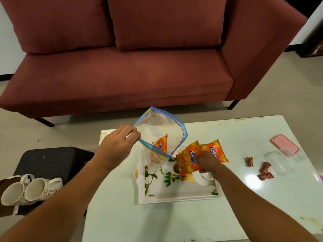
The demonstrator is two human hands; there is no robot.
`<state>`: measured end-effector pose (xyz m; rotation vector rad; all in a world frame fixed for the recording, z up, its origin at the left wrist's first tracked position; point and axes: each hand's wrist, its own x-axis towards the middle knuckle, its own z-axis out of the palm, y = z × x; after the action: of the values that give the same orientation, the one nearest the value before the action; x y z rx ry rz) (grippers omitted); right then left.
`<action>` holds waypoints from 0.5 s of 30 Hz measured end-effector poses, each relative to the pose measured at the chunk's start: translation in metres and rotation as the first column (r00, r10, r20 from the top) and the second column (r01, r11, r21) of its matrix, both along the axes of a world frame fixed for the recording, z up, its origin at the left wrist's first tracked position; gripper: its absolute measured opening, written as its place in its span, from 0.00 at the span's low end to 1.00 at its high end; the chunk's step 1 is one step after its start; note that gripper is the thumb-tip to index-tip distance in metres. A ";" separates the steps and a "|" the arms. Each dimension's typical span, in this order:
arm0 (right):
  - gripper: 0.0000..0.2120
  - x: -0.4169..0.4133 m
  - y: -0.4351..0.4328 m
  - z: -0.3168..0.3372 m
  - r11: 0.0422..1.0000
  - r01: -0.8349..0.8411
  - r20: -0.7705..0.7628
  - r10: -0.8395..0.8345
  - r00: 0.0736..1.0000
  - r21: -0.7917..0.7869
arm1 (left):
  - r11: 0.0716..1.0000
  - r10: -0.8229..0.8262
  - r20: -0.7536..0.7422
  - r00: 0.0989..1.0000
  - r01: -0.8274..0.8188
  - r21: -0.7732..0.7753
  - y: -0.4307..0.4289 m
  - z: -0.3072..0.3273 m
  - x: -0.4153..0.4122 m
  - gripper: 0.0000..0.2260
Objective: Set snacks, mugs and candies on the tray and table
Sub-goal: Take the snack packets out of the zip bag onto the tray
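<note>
Two orange snack packets (201, 155) sit in the grip of the right hand (208, 163), held just above the far edge of a white floral tray (178, 193) on the pale glossy surface (122, 215). The fingers close around the packets' lower ends, the packets fanning up and to the right. The left hand (115, 147) pinches the near rim of a clear zip-top bag (162, 131) with a blue seal, holding its mouth wide open and raised over the tray's far-left corner; a third orange snack packet (161, 144) shows through the plastic inside it.

The tray lies flat near the middle of the surface, printed with green leaves and cups. To its right, well apart, three wrapped candies lie on the surface: a small red-and-yellow candy (250, 161) and two dark red candies (265, 172) close together. Just beyond them stands a clear plastic container (277, 161), with its pink lid (284, 143) lying behind it.

Off the surface at the left, two white mugs (26, 191) with red flower patterns lie on their sides, mouths toward the camera, against a black ribbed case (49, 161). A maroon sofa (122, 67) fills the background on the grey floor (26, 133).
</note>
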<state>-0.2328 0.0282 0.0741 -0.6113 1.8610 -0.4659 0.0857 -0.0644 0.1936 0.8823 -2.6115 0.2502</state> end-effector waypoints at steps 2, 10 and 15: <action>0.11 0.017 0.002 -0.021 0.999 0.015 0.052 -0.018 0.998 0.048 | 1.000 0.008 0.009 1.000 -0.008 -0.013 -0.001 -0.005 0.007 0.04; 0.24 0.030 0.023 -0.057 0.984 -0.087 -0.051 0.096 0.994 0.158 | 0.999 -0.002 0.069 0.998 -0.001 0.053 0.003 -0.020 0.012 0.10; 0.13 0.022 0.000 0.015 0.925 0.040 -0.523 -0.248 0.816 -0.378 | 0.997 -0.062 0.068 0.996 0.059 0.047 0.005 -0.013 0.000 0.09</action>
<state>-0.2113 0.0284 0.0886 -0.9246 2.4274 -0.7996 0.0858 -0.0598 0.1809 0.8212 -2.7132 0.2101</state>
